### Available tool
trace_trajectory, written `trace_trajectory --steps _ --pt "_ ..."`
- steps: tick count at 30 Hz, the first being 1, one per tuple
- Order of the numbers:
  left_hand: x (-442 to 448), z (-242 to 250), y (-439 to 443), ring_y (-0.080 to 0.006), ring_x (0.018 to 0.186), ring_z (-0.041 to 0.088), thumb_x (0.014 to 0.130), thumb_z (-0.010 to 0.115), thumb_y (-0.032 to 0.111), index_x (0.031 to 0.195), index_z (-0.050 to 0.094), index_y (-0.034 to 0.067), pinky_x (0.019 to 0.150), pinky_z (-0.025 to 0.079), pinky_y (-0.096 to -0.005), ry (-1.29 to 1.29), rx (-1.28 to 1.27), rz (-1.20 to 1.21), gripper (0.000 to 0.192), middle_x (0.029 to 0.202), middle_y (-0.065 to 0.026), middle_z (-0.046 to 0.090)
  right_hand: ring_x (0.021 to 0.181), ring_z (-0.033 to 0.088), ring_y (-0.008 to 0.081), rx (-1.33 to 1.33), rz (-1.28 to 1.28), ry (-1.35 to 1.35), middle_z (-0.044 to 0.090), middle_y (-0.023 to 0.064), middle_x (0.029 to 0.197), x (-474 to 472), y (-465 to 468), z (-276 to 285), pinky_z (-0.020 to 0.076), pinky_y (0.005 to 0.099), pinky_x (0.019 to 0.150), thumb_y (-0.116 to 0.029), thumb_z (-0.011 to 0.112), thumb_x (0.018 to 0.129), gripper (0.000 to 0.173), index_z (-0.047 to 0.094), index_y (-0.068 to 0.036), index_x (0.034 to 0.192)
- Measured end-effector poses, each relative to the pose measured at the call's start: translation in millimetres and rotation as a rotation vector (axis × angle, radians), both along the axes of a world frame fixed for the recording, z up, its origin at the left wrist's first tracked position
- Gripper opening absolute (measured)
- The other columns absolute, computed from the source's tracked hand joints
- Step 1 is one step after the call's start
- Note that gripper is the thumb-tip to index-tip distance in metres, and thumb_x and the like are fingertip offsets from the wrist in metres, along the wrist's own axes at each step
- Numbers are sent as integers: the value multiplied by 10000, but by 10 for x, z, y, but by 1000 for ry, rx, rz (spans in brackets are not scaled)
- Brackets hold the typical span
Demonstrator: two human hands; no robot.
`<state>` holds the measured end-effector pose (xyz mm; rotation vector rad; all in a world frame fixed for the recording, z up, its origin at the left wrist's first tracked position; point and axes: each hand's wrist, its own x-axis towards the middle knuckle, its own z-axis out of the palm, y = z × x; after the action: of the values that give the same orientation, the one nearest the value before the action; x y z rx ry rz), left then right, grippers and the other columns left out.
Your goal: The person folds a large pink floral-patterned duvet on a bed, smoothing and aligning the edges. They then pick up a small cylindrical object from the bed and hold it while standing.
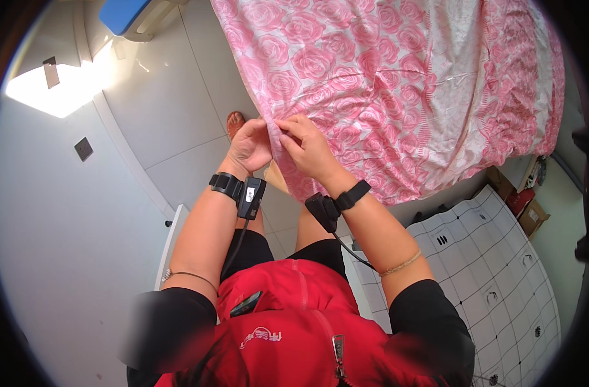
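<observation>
A large pink-and-white bed cloth with a rose print (pixel 323 63) spreads out in front of me, wrinkled towards its right side. My right hand (pixel 306 147) pinches its left edge near the lower corner between thumb and fingers. Just across that edge, my left hand (pixel 251 147) has hold of the same border, its fingertips partly hidden behind the cloth. Below the hands the cloth's corner hangs down. Both wrists carry black strapped devices with cables, the left one (pixel 251 198) and the right one (pixel 326 212).
A padded surface with a white grid cover (pixel 483 280) lies at the right. Beyond it is a cardboard box (pixel 532 217). A blue seat (pixel 122 14) stands at the upper left, near a wall socket (pixel 83 149). A brown shoe (pixel 235 123) is on the tiled floor (pixel 188 116).
</observation>
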<state>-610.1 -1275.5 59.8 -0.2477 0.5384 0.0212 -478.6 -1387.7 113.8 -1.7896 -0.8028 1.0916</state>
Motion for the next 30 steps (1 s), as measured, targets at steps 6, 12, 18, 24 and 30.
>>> trace_trajectory --steps 6,12,18,24,30 --pt "92 19 -126 -251 1021 630 922 591 81 1230 529 -21 919 518 -401 257 258 -127 330 1155 -126 622 990 601 198 41 26 157 636 96 1085 83 -243 15 466 277 859 3 594 849 275 642 -12 1119" --pt "-31 -68 -79 -360 1214 516 970 463 146 1311 418 -102 1066 398 -488 291 -30 -138 423 1312 -239 515 830 613 102 -133 -760 188 651 49 956 832 -1072 -381 517 245 767 2 578 897 171 603 14 1066" --pt "132 -391 -22 -304 1148 563 953 485 54 1333 405 -60 1002 468 -436 456 588 -154 405 1262 -187 552 842 614 105 -244 -554 -147 645 38 940 975 -1452 -370 506 240 763 -14 602 886 203 606 -3 1089" --pt "57 -317 -169 -290 1116 577 941 494 24 1341 405 -38 974 482 -420 483 475 -77 414 1280 -167 542 910 629 173 -16 -8 150 648 82 1017 470 -905 -120 504 316 827 -67 599 887 261 602 -36 1146" --pt "5 -493 -48 -254 1080 593 910 572 40 1311 448 -32 948 486 -393 564 665 -149 426 1227 -141 578 892 644 157 -685 171 936 678 55 943 581 -1659 -515 511 293 801 -94 606 905 207 649 -9 1090"
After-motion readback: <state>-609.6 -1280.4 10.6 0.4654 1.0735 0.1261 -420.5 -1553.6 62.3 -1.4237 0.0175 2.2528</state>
